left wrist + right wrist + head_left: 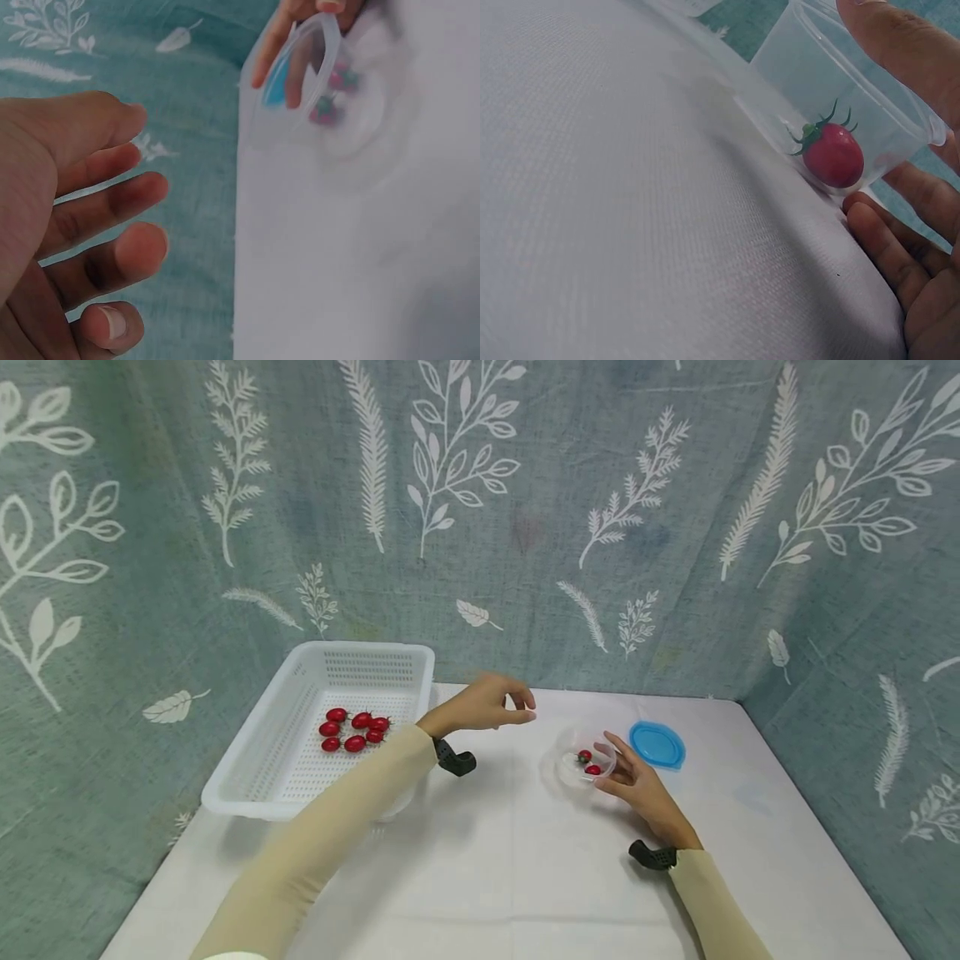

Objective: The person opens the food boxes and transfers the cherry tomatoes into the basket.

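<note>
My right hand [641, 787] holds a small clear plastic tub [817, 64] by its side on the white table, thumb at the rim and fingers around the far side. Two cherry tomatoes [592, 770] with green stems lie inside the tub. Between a basket and the tub, my left hand [491, 702] is raised over the table with nothing in it; its fingers bend loosely in the left wrist view. Several more cherry tomatoes [355, 743] lie on the floor of the white perforated basket [240, 758], left of that hand. My left forearm hides the basket's near right corner.
A blue lid [657, 745] lies flat on the white tablecloth [480, 868], just beyond the right hand. Grey-green leaf-patterned curtains [540, 527] hang along the table's back and sides. Each wrist carries a black strap mount [652, 856].
</note>
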The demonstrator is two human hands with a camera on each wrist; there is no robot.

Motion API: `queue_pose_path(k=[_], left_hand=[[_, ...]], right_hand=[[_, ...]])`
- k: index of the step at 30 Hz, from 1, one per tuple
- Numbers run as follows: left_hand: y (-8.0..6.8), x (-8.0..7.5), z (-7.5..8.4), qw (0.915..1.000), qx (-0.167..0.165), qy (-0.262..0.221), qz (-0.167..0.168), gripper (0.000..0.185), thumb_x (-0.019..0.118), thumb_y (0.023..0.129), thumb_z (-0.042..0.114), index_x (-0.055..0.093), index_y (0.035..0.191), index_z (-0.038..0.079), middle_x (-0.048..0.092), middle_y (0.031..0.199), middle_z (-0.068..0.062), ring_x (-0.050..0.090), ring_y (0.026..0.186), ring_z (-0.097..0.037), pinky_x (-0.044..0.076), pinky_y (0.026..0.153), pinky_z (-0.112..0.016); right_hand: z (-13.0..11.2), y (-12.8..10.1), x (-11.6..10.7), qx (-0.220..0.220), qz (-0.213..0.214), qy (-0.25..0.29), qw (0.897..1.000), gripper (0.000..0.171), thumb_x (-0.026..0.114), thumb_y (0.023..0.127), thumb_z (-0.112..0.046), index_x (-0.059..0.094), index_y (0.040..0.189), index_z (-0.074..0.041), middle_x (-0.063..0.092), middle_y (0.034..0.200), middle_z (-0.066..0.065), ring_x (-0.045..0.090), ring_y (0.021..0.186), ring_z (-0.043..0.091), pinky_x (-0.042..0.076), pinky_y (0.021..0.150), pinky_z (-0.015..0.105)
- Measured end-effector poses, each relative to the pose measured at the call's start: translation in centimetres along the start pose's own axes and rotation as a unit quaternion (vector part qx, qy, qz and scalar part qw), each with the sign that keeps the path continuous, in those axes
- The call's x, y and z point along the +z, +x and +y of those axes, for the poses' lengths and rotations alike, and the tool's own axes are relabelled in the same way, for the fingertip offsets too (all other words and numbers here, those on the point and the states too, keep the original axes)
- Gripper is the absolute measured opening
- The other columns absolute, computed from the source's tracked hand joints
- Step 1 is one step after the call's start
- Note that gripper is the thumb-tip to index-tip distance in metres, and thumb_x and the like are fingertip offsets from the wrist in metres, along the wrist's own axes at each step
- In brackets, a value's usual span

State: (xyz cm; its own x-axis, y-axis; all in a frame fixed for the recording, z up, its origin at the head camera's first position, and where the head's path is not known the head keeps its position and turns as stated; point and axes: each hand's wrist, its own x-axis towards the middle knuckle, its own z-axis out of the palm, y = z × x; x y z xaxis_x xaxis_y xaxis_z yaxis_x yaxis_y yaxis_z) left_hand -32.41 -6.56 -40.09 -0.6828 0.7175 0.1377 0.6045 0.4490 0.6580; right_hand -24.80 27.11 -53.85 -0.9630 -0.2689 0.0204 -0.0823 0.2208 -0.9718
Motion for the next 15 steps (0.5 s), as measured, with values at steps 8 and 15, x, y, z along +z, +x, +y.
queue_pose_path(k=[8,15], left_hand=[[3.4,3.6,1.4,0.9988,0.004,-0.001,-0.048,0.022,0.069,0.101,0.027,0.072,0.116,0.011,0.070,0.103,0.002,0.068,0.068,-0.018,0.058,0.060,-0.031],[5.6,7.1,1.0,0.9969,0.013,-0.011,-0.077,0.021,0.070,0.100,0.021,0.072,0.117,0.009,0.071,0.105,0.000,0.073,0.072,-0.033,0.057,0.057,-0.028]], right_hand=[[0.0,0.3,-0.4,0.007,0.000,-0.004,1.000,0.091,0.079,0.094,-0.025,0.022,0.165,-0.027,0.039,0.162,0.003,0.060,0.122,0.031,0.053,0.095,0.034],[-0.1,0.2,-0.4,-0.005,-0.011,0.009,1.000,0.090,0.077,0.096,-0.019,0.021,0.166,-0.026,0.038,0.163,0.004,0.058,0.125,0.034,0.054,0.093,0.032]])
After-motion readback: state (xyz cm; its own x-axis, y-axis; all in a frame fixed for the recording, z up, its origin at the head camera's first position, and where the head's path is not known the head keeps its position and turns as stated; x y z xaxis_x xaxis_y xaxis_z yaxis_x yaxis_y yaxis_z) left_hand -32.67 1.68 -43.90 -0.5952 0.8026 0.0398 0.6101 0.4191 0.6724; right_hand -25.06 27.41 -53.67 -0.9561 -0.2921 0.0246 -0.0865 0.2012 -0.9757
